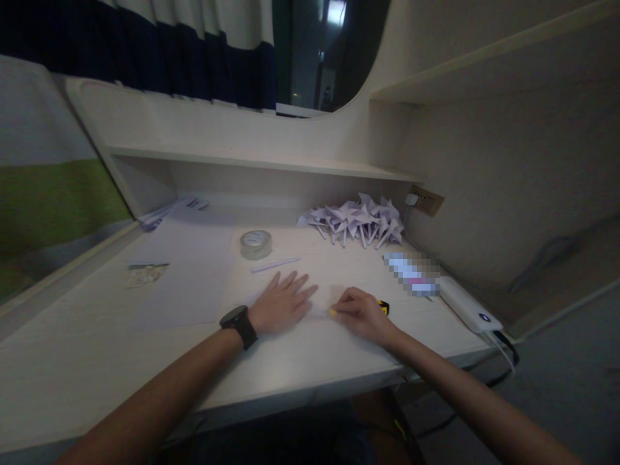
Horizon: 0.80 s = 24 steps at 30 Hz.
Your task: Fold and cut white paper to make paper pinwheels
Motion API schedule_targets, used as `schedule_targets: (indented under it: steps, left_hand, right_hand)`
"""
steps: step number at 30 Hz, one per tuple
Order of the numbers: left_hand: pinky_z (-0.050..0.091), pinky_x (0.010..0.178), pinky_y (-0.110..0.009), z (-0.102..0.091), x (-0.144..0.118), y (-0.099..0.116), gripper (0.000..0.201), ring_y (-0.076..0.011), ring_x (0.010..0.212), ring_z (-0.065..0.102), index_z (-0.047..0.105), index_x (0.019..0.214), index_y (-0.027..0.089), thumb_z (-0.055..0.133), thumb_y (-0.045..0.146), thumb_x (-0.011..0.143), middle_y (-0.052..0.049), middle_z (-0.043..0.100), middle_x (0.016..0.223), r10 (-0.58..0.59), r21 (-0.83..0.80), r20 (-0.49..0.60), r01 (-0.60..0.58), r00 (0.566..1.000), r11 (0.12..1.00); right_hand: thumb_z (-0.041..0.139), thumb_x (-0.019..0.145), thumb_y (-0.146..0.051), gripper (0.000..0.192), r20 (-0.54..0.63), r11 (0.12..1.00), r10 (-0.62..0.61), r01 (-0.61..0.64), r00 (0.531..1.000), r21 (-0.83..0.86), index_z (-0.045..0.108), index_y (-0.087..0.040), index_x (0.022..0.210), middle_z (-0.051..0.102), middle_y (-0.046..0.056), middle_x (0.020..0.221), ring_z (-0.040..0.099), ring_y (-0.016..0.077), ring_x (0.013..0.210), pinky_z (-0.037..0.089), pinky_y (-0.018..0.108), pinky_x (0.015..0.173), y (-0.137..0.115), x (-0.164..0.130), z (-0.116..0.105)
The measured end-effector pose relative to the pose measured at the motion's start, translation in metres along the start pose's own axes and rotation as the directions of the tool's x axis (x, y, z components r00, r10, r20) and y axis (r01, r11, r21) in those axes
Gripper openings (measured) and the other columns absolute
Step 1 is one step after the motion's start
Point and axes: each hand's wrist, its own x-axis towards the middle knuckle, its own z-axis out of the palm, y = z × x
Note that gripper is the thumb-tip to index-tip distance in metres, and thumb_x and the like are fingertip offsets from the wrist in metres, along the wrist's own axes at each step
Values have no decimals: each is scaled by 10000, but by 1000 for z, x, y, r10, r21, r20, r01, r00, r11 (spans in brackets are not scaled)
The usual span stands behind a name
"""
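At the desk's [97,361] near edge, the left hand [281,300] lies open and flat, pinning a pale paper sheet [317,309], while the right hand [361,312] closes around a yellow cutter [383,307] just right of it. The sheet lies between both hands, nearly blending with the desk. Beyond sit a straw [275,265], a tape roll [255,244] and a heap of paper pinwheels [358,223].

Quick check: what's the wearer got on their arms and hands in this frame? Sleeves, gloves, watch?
Both forearms are bare up to the frame edge, with no sleeves showing and no gloves. The left hand has a black watch with a dark round face on the wrist. The right hand wears nothing visible; no rings can be made out.
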Motion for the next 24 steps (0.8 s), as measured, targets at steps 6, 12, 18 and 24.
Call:
schedule_targets:
  steps: [6,12,18,24]
  left_hand:
    - [111,1104,-581,2,1,0,506,-338,1412,228,356,1449,310,226,481,990,-87,305,1536,-17,-28,-2,17,1000,999]
    - [138,1113,-561,2,2,-4,487,-314,1407,254,360,1448,294,232,429,998,-82,332,1525,-34,-116,-11,33,999,993]
    - [309,1078,-377,-27,-2,-17,518,-250,1280,454,451,1382,119,464,306,899,-147,503,1393,-112,-205,-122,85,986,975]
    - [426,920,-349,-46,-10,-16,407,-244,1043,602,649,1125,199,665,418,783,-78,673,1127,117,-225,-69,-130,991,966]
  right_hand:
    - [618,870,-290,163,8,999,-45,45,999,-4,767,-226,883,631,45,820,583,165,773,442,274,681,2,-1,-3]
    - [614,871,-301,171,31,998,-65,64,997,27,762,-225,914,652,59,835,597,173,786,460,283,696,1,-14,-16]
    - [594,875,-287,176,-4,999,-45,45,999,2,757,-220,865,665,67,841,609,183,791,472,297,694,-1,-19,-18]
    - [640,834,-284,131,-81,1000,20,-20,997,6,751,-220,862,676,63,849,627,183,768,484,301,681,10,-19,-15]
